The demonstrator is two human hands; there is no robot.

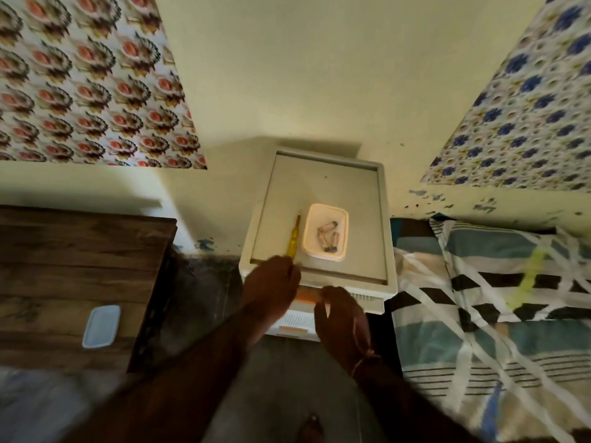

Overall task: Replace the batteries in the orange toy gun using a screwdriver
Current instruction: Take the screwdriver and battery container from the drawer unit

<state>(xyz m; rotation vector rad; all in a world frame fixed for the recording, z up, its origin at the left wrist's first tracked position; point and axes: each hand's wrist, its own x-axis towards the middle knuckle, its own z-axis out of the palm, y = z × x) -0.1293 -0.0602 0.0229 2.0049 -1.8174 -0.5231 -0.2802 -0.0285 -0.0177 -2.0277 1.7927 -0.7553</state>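
Orange toy gun not visible yet. Left hand (271, 276) pinches screwdriver (294, 238) handle at cabinet top's (319, 187) front edge; right hand (339, 318) curled on drawer (297, 321). Fetching stage; next: open drawer.

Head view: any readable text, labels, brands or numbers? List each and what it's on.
None readable.
Batteries in the white tray: any print is too small and blurred to read.
Yellow screwdriver: no marking legible.
Drawer unit and clear lid: no text visible.
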